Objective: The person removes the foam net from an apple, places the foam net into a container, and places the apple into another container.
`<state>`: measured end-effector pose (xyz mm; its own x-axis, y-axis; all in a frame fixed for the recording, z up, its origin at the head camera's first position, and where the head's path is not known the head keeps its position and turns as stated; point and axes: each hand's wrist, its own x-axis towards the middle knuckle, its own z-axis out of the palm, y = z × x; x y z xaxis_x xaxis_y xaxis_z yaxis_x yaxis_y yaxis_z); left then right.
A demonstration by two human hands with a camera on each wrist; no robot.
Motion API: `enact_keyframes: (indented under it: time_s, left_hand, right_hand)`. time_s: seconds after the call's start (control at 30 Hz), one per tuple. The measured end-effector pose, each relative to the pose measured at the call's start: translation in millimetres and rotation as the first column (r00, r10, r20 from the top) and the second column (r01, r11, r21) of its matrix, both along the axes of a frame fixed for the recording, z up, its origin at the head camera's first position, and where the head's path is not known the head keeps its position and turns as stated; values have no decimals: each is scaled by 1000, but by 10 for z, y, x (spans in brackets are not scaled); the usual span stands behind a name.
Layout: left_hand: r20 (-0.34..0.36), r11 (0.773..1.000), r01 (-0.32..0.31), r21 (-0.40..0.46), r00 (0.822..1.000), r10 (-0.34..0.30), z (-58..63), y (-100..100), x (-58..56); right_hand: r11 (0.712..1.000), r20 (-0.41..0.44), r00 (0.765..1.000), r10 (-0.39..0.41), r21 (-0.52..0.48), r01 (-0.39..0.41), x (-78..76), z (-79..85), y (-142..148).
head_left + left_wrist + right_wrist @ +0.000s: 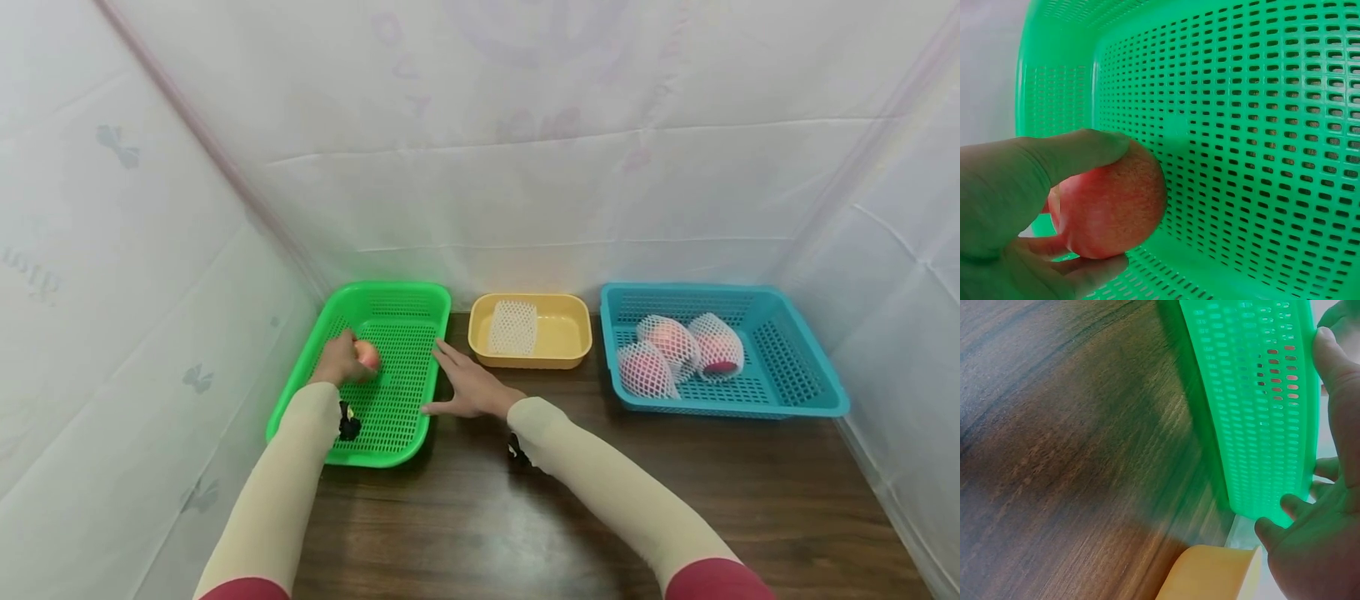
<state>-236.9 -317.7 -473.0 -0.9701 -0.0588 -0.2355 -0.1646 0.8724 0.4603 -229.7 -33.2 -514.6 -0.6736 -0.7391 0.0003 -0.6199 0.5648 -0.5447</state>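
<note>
Inside the green basket [438, 312], my left hand [339, 360] grips a red apple [1116, 206], its thumb over the top and the fingers curled underneath. The apple is bare and sits close to the basket's left side. My right hand [472, 387] is at the basket's right rim, fingers spread and fairly straight. In the right wrist view its thumb [1330, 353] lies along that rim, and the other fingertips are right at the basket's wall.
A yellow tray [531, 362] beside the green basket contains a white foam net [513, 327]. Farther right, a blue basket [795, 358] contains three round fruits in foam nets [670, 337]. All stand on a dark wooden table [480, 517], with white sheeting [525, 208] behind and at both sides.
</note>
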Motion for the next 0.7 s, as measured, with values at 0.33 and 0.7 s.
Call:
enact_keyframes:
  time_s: [0.33, 0.7]
  left_hand:
    - [83, 998, -52, -39, 995, 55, -28, -112, 109]
    - [142, 998, -35, -49, 989, 42, 75, -65, 149]
  right_hand:
    - [1000, 5, 1000, 2, 6, -2, 19, 10, -2]
    - [1000, 1, 1000, 0, 6, 0, 25, 21, 9]
